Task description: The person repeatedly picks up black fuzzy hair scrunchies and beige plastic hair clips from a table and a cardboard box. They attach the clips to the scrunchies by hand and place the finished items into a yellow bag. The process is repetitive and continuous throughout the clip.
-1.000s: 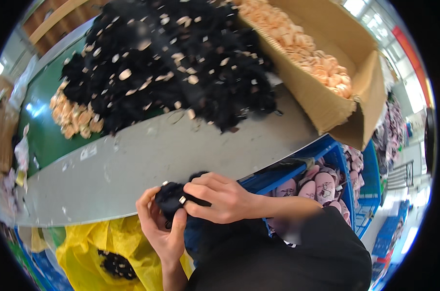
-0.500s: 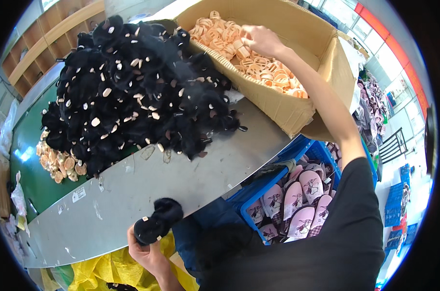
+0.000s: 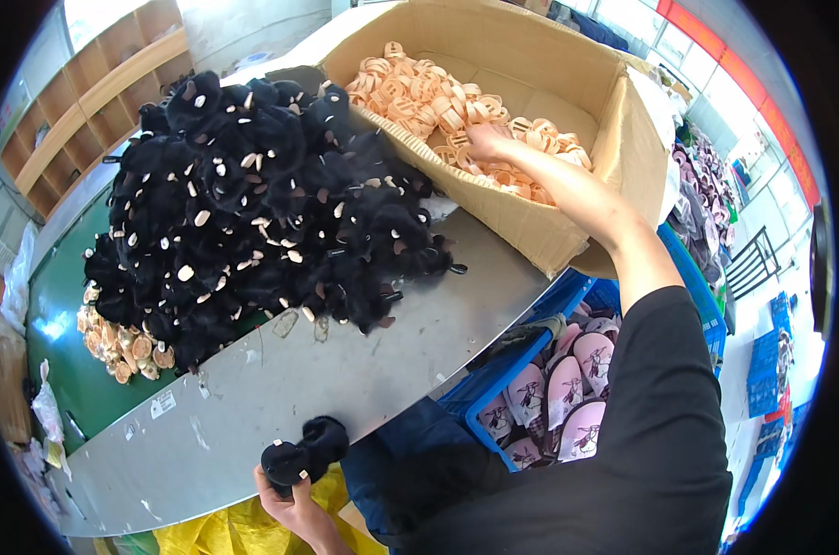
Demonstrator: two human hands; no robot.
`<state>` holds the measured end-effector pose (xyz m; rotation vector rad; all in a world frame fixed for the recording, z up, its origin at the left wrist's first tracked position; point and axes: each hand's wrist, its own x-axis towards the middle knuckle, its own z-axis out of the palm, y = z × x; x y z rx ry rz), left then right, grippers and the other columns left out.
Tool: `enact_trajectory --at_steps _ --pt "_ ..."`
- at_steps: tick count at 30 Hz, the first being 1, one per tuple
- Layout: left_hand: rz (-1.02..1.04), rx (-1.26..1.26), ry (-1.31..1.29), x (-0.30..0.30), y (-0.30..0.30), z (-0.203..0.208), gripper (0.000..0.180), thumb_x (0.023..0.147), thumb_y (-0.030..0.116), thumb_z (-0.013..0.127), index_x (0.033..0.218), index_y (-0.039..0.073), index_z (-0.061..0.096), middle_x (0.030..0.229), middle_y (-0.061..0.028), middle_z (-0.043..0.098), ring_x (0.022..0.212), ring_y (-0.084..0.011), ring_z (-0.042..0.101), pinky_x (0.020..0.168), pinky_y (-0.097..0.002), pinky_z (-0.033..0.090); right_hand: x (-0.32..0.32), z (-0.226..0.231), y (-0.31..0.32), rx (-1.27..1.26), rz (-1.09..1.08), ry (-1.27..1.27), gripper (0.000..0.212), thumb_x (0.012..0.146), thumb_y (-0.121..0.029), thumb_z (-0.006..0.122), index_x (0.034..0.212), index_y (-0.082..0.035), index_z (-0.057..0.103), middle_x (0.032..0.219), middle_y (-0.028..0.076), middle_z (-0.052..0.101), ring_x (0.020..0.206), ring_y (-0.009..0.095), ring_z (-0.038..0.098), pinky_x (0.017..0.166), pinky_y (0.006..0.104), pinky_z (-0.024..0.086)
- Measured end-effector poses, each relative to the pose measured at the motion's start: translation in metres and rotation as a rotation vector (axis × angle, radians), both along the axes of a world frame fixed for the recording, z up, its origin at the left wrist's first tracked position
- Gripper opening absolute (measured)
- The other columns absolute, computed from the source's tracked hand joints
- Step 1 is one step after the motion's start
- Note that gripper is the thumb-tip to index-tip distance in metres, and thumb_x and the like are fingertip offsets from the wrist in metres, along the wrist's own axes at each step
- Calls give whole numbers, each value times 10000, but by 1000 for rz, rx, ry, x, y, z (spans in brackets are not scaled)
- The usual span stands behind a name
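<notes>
My left hand (image 3: 295,507) is closed round a small black plush piece (image 3: 301,455) with pale little tabs, held over the near edge of the metal table (image 3: 364,370). My right hand (image 3: 487,141) reaches into a large cardboard box (image 3: 521,222), its fingertips down among peach-coloured plastic rings (image 3: 419,97) with slots. The fingers are partly hidden there, so whether they grip a ring does not show. A big heap of similar black plush pieces (image 3: 244,203) covers the table left of the box.
Gold-and-peach round pieces (image 3: 123,347) lie at the heap's left on a green surface (image 3: 59,305). Below the box, a blue crate (image 3: 480,402) holds pink printed slippers (image 3: 565,388). A yellow plastic sack (image 3: 234,529) lies under my left hand.
My right hand has moved down and slightly nearer, into the plastic rings. My left hand still holds the plush piece in about the same spot. The whole view has shifted a little.
</notes>
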<state>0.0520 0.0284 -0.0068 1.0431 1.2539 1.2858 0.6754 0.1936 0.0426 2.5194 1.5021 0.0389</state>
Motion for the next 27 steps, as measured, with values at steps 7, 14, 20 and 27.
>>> enact_trajectory --at_steps 7,14,20,27 --pt "91 -3 -7 -8 -8 6 316 749 11 618 1065 0 609 962 -39 584 896 -126 543 865 -244 450 -7 36 17 445 267 211 248 774 -256 710 759 -11 673 743 138 677 739 271 683 674 392 521" --pt "52 24 -52 -4 -9 11 284 753 11 603 1037 -13 604 929 -24 579 859 -115 530 856 -246 441 -46 69 23 556 241 416 290 826 -224 692 1036 -29 648 826 114 721 853 222 716 783 357 545" --pt "25 -19 -95 5 -9 12 286 740 -9 588 1026 -13 600 937 -22 570 879 -112 526 859 -243 438 -15 -10 12 107 298 357 612 932 -436 620 1387 -48 489 1303 229 617 1205 342 598 987 433 478" --pt "42 -38 -116 12 -9 11 288 729 -7 584 1017 -2 592 945 -26 558 883 -115 515 839 -233 430 -19 -26 19 -1 230 558 403 970 -357 552 1211 -46 643 1120 145 698 1042 258 650 872 383 505"
